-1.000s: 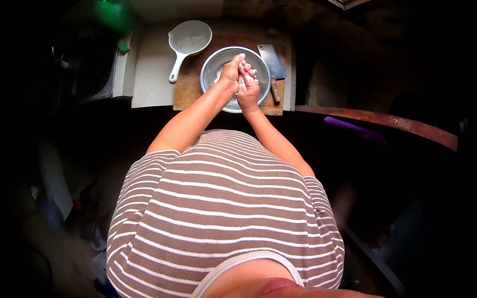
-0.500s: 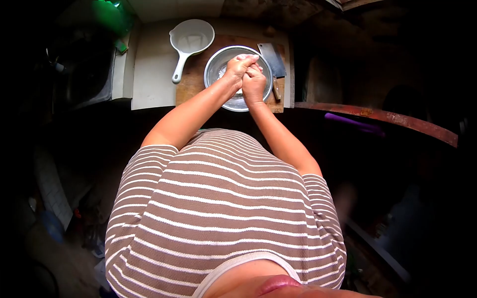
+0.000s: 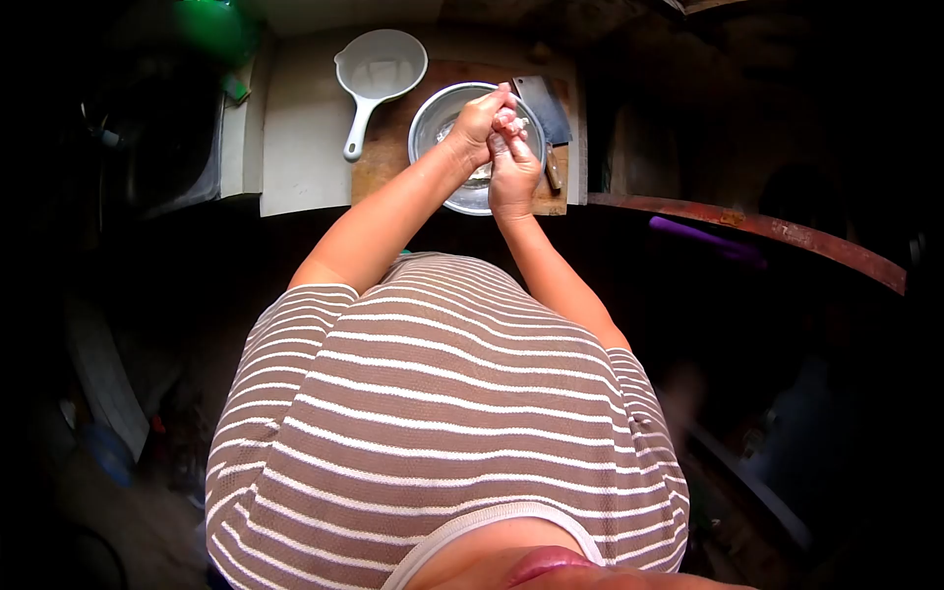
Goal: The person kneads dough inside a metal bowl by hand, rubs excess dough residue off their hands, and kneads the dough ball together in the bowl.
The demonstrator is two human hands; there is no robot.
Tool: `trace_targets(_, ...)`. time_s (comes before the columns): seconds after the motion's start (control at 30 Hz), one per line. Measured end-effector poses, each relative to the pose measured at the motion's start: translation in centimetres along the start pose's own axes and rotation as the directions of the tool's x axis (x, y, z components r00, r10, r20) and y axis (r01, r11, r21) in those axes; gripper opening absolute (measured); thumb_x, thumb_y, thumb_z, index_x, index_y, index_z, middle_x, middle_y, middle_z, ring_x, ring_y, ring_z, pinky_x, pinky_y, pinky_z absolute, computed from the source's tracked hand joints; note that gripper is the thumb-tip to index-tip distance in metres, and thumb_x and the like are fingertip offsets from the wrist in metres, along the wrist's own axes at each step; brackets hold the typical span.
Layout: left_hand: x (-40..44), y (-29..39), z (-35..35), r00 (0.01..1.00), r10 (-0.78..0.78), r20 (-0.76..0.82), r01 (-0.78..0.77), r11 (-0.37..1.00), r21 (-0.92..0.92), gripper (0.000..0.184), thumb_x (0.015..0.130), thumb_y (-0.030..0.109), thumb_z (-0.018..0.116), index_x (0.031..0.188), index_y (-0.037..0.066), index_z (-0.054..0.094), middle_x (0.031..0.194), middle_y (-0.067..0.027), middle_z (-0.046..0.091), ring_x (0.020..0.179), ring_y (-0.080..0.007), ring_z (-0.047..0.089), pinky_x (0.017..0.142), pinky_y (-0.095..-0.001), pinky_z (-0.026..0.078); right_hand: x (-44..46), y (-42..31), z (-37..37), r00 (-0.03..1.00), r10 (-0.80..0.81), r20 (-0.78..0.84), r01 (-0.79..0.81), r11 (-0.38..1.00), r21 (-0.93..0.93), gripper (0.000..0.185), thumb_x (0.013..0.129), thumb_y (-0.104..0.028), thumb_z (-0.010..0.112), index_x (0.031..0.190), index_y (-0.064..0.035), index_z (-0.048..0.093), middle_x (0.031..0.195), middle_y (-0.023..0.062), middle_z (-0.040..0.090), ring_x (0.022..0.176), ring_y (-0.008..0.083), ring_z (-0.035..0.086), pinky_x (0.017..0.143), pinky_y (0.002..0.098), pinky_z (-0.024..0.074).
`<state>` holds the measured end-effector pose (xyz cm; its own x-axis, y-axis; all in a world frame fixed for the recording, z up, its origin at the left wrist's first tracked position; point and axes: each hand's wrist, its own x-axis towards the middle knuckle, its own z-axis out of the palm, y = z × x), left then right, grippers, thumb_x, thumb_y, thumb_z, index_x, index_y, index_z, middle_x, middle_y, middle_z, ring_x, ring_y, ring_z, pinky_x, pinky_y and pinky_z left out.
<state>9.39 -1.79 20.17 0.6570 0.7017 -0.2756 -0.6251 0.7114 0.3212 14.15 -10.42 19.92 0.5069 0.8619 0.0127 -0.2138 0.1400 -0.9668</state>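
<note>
My left hand and my right hand meet over a round metal bowl. Both have curled fingers, pressed against each other. A white, sticky-looking paste clings to the fingertips, most plainly where the two hands touch. Whether a lump sits between the palms is hidden. Inside the bowl, some white stuff shows below the hands, mostly covered by them. The bowl stands on a wooden cutting board.
A cleaver with a wooden handle lies right of the bowl. At the left, a white dipper rests with its handle toward me. A dark basin is further left. A red-brown edge runs off to the right.
My hands have loosened from a tight clasp and shifted slightly. The right hand has turned and sits a little lower, so the white paste on the fingers now shows more.
</note>
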Motion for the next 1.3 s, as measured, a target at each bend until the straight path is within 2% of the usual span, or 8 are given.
trace_targets(0.1,0.7,-0.9,-0.7,0.978,0.017,-0.208,-0.027,0.999,-0.046,0.03,0.101,0.031,0.045,0.082,0.008,0.049,0.055,0.0007,0.042,0.053,-0.0167,0.048,0.059,-0.0381,0.05,1.0,1.0,-1.7,0.786,-0.519,0.334,0.61,0.571,-0.549,0.022,0.087,0.002,0.061,0.108,-0.0016,0.069,0.106,0.013,0.069,0.1,0.0225,0.067,0.088,0.0323,0.0509)
trace_targets(0.23,2.8,-1.9,-3.5,0.86,-0.149,-0.488,0.019,0.965,-0.262,0.021,0.099,0.019,0.039,0.091,0.004,0.05,0.064,-0.0072,0.049,0.056,-0.0214,0.051,0.057,-0.0403,0.049,1.4,0.4,-2.9,0.756,-0.425,0.497,0.654,0.489,-0.577,0.031,0.083,0.006,0.054,0.109,-0.0028,0.068,0.107,0.018,0.067,0.101,0.0294,0.066,0.091,0.0359,0.0508)
trace_targets(0.3,2.8,-2.5,-3.7,0.867,-0.095,-0.489,0.039,0.992,-0.124,0.021,0.094,0.016,0.04,0.101,0.001,0.053,0.071,-0.0107,0.053,0.057,-0.0231,0.052,0.058,-0.0421,0.049,0.8,0.0,-2.9,0.835,-0.299,0.461,0.538,0.617,-0.575,0.03,0.089,-0.002,0.053,0.117,-0.0015,0.064,0.115,0.0171,0.066,0.11,0.0275,0.063,0.097,0.0348,0.0464)
trace_targets(0.37,2.5,-2.9,-3.1,0.881,0.017,-0.473,-0.013,1.0,0.012,0.028,0.092,0.019,0.042,0.11,0.0,0.053,0.074,-0.011,0.055,0.058,-0.0242,0.053,0.059,-0.0433,0.05,0.4,-1.1,-2.1,0.918,0.291,0.268,-0.232,0.945,-0.23,0.036,0.099,-0.016,0.045,0.129,0.0021,0.054,0.137,0.015,0.052,0.132,0.0229,0.044,0.108,0.0331,0.0337)
trace_targets(0.53,-0.4,-3.1,0.3,0.843,0.002,-0.538,0.035,0.998,0.059,0.057,0.092,0.056,0.051,0.117,0.006,0.057,0.106,-0.011,0.061,0.102,-0.0236,0.057,0.082,-0.043,0.048,2.2,-2.2,0.1,0.846,0.44,0.302,-0.369,0.89,-0.267,0.073,0.101,-0.054,0.03,0.15,-0.0023,0.019,0.155,0.0132,0.021,0.144,0.0249,0.016,0.115,0.0341,0.0174)
trace_targets(0.67,-1.0,-4.5,0.3,0.85,0.047,-0.524,0.067,0.978,0.197,0.06,0.096,0.056,0.044,0.121,0.003,0.055,0.121,-0.0135,0.057,0.111,-0.0248,0.054,0.095,-0.0416,0.044,5.7,2.8,-1.0,0.722,0.673,0.161,-0.668,0.739,-0.094,0.093,0.089,-0.074,0.036,0.142,0.0019,0.036,0.139,0.0213,0.044,0.127,0.0277,0.044,0.105,0.0381,0.036)
trace_targets(0.93,-2.1,-8.2,0.5,0.93,0.185,-0.319,-0.003,0.869,0.495,0.073,0.1,0.053,0.033,0.145,-0.005,0.029,0.147,-0.019,0.037,0.137,-0.0259,0.033,0.114,-0.0376,0.021,10.3,6.7,-3.2,0.901,0.425,-0.088,-0.424,0.905,0.026,0.08,0.095,-0.065,0.031,0.141,0.0003,0.037,0.147,0.0144,0.038,0.132,0.0291,0.04,0.108,0.039,0.0332)
trace_targets(1.3,0.6,-3.8,-0.1,0.929,0.107,-0.353,0.048,0.915,0.402,0.089,0.086,0.077,0.035,0.14,0.006,0.042,0.139,-0.0141,0.044,0.125,-0.0238,0.043,0.101,-0.0406,0.038,3.5,0.8,-1.4,0.831,0.44,0.341,-0.462,0.887,-0.017,0.073,0.099,-0.058,0.031,0.149,-0.0049,0.026,0.155,0.0131,0.025,0.141,0.029,0.027,0.114,0.0376,0.0215)
